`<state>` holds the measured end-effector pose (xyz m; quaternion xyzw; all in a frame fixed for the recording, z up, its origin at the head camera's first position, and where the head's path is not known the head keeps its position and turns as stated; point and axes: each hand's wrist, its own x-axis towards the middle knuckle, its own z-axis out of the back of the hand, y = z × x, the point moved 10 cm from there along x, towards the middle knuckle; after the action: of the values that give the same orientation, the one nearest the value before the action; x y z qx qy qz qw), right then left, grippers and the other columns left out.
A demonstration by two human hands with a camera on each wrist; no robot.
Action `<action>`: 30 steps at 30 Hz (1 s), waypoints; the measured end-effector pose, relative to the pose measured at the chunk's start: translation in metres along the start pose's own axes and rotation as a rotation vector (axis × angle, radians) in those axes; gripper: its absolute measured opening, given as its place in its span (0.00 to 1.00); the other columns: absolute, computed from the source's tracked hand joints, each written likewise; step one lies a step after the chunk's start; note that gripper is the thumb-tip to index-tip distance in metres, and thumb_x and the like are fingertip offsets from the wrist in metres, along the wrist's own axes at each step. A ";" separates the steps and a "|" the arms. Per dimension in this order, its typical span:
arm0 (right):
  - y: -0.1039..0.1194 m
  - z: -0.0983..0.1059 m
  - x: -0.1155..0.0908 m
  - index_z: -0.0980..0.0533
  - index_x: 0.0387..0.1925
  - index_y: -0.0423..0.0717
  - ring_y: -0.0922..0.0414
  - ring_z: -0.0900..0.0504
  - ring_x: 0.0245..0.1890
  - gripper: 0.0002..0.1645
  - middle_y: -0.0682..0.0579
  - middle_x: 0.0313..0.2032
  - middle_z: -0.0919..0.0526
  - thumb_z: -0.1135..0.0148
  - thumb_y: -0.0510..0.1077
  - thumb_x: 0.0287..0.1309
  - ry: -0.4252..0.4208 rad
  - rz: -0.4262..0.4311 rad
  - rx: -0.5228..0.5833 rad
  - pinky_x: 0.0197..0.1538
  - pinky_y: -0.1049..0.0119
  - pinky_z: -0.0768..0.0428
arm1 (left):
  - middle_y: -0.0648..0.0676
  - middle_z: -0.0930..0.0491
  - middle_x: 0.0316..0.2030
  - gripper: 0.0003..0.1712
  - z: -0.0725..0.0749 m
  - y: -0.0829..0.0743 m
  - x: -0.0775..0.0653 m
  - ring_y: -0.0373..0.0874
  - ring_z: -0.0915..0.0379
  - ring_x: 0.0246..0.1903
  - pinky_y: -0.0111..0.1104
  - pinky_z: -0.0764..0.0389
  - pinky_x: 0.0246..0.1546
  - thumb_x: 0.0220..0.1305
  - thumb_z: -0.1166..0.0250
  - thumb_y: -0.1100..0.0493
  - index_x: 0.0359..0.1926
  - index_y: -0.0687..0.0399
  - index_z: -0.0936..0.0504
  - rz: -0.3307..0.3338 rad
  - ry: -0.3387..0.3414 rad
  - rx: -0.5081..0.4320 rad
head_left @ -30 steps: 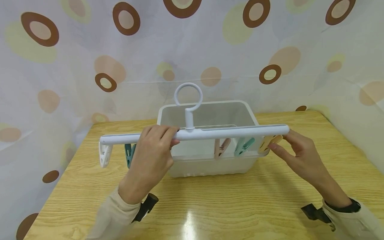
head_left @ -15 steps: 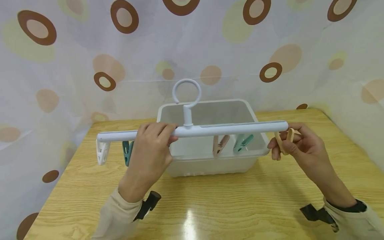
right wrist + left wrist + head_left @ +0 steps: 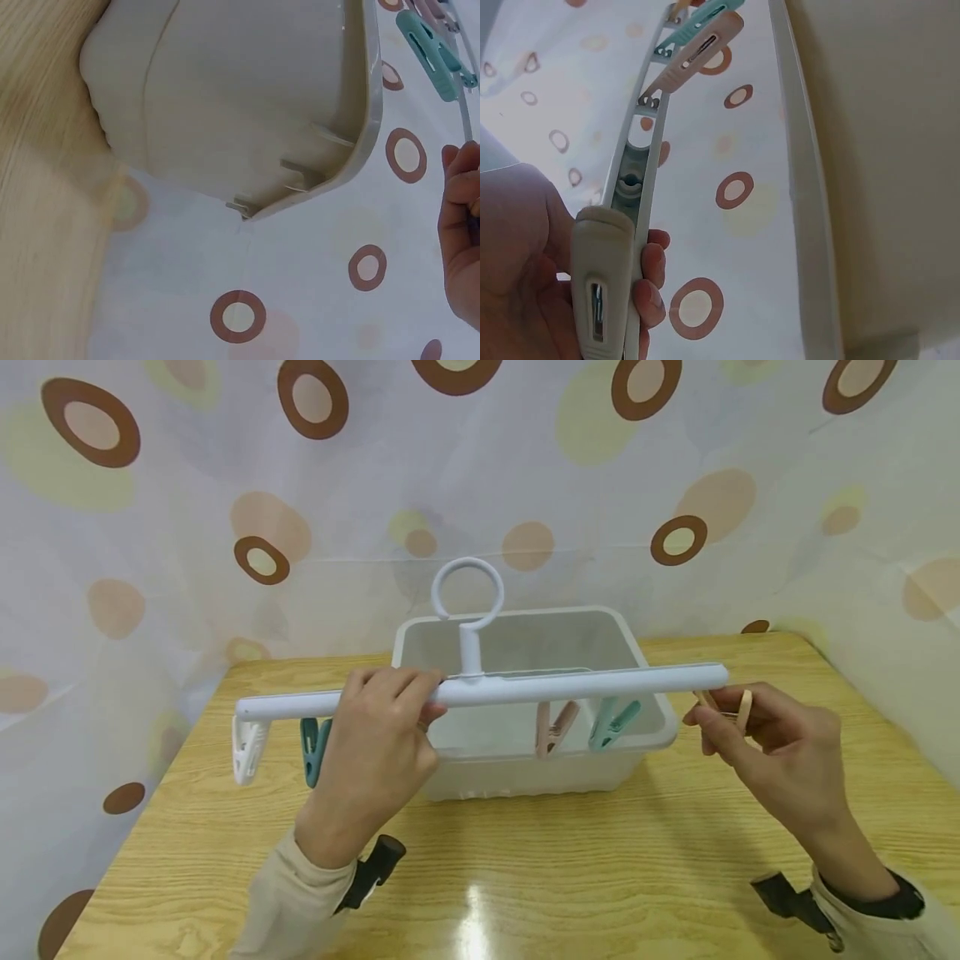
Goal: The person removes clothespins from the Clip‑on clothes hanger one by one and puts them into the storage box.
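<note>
A white clip hanger (image 3: 577, 686) with a ring hook is held level in front of the bin. My left hand (image 3: 378, 747) grips its bar left of the hook, fingers over the top. At the right end, my right hand (image 3: 787, 747) pinches a yellow clothespin (image 3: 745, 710), partly covered by fingers. Pink (image 3: 545, 739) and mint (image 3: 602, 729) clothespins hang under the bar, with dark teal (image 3: 311, 756) and white (image 3: 243, 760) ones on the left. In the left wrist view, a pale clothespin (image 3: 600, 277) lies beside my left palm.
A translucent white bin (image 3: 525, 777) stands on the wooden table (image 3: 480, 868) behind the hanger. Patterned cloth (image 3: 360, 527) with brown rings hangs behind and at the sides. Black straps with small camera mounts (image 3: 378, 864) sit at both wrists.
My right hand has shifted rightward and brought the yellow clothespin towards the bar's end, turning it on the way. My left hand keeps its grip, and the bar has risen slightly.
</note>
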<state>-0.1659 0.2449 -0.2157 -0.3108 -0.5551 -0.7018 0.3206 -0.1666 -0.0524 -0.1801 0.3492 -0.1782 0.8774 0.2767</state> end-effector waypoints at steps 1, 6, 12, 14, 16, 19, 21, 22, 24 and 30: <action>0.003 0.000 0.001 0.23 0.33 0.20 0.68 0.23 0.19 0.06 0.53 0.23 0.16 0.37 0.23 0.52 -0.005 0.011 -0.080 0.24 0.82 0.27 | 0.57 0.17 0.34 0.09 0.001 0.000 0.000 0.52 0.20 0.36 0.45 0.26 0.43 0.54 0.33 0.71 0.38 0.65 0.16 -0.001 -0.001 0.005; 0.020 -0.001 0.004 0.19 0.28 0.28 0.77 0.21 0.23 0.09 0.61 0.24 0.17 0.33 0.35 0.54 -0.047 0.083 -0.421 0.32 0.86 0.25 | 0.58 0.17 0.33 0.08 0.001 -0.001 -0.001 0.52 0.20 0.35 0.45 0.26 0.42 0.53 0.32 0.70 0.37 0.65 0.16 -0.011 -0.006 0.034; 0.041 -0.003 0.003 0.21 0.20 0.33 0.78 0.29 0.18 0.25 0.55 0.13 0.27 0.36 0.52 0.60 -0.148 0.196 -0.564 0.32 0.88 0.33 | 0.57 0.17 0.30 0.08 0.002 0.001 -0.002 0.52 0.19 0.32 0.44 0.25 0.39 0.54 0.35 0.72 0.37 0.65 0.16 0.005 -0.012 0.012; 0.040 -0.005 0.003 0.22 0.19 0.36 0.79 0.26 0.20 0.23 0.56 0.14 0.23 0.35 0.51 0.60 -0.114 0.176 -0.553 0.34 0.88 0.31 | 0.57 0.17 0.31 0.09 0.004 -0.001 -0.002 0.52 0.19 0.33 0.44 0.25 0.40 0.54 0.35 0.72 0.38 0.65 0.16 0.001 -0.008 -0.004; 0.035 -0.007 0.003 0.21 0.21 0.37 0.79 0.23 0.23 0.19 0.55 0.19 0.18 0.33 0.48 0.58 -0.055 0.130 -0.535 0.35 0.87 0.27 | 0.57 0.17 0.32 0.09 0.005 -0.003 -0.003 0.52 0.19 0.35 0.45 0.25 0.41 0.55 0.34 0.72 0.39 0.64 0.16 -0.010 -0.002 -0.011; 0.027 -0.008 0.002 0.20 0.25 0.38 0.78 0.21 0.26 0.09 0.57 0.23 0.16 0.31 0.41 0.55 0.012 0.086 -0.544 0.37 0.85 0.26 | 0.57 0.17 0.32 0.08 0.007 -0.004 -0.002 0.52 0.20 0.36 0.45 0.26 0.42 0.55 0.33 0.71 0.38 0.64 0.16 -0.018 0.001 -0.007; 0.022 -0.007 0.002 0.18 0.29 0.37 0.78 0.20 0.26 0.05 0.58 0.25 0.16 0.29 0.36 0.52 0.027 0.070 -0.541 0.38 0.85 0.25 | 0.57 0.17 0.32 0.08 0.008 -0.005 -0.002 0.52 0.19 0.36 0.45 0.26 0.42 0.55 0.33 0.71 0.38 0.64 0.15 -0.016 -0.002 -0.004; 0.020 -0.006 0.002 0.18 0.29 0.37 0.77 0.20 0.26 0.05 0.59 0.25 0.16 0.29 0.34 0.50 0.031 0.064 -0.537 0.38 0.85 0.25 | 0.57 0.17 0.32 0.08 0.008 -0.005 -0.002 0.52 0.19 0.35 0.45 0.26 0.42 0.55 0.33 0.71 0.38 0.64 0.15 -0.016 -0.003 -0.004; 0.017 -0.003 0.002 0.18 0.31 0.36 0.77 0.20 0.27 0.08 0.61 0.27 0.16 0.29 0.29 0.46 0.029 0.048 -0.536 0.37 0.85 0.25 | 0.56 0.17 0.32 0.08 0.008 -0.005 -0.002 0.52 0.19 0.35 0.45 0.26 0.43 0.55 0.33 0.70 0.38 0.64 0.15 -0.018 -0.004 -0.007; 0.004 0.000 0.006 0.18 0.35 0.35 0.78 0.21 0.28 0.19 0.59 0.28 0.15 0.31 0.19 0.38 0.053 -0.004 -0.539 0.38 0.85 0.25 | 0.56 0.17 0.32 0.09 0.008 -0.008 -0.003 0.51 0.20 0.34 0.45 0.26 0.43 0.56 0.33 0.71 0.40 0.64 0.15 -0.036 -0.004 -0.013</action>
<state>-0.1667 0.2436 -0.2088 -0.3653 -0.3402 -0.8327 0.2394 -0.1555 -0.0511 -0.1756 0.3523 -0.1783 0.8703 0.2943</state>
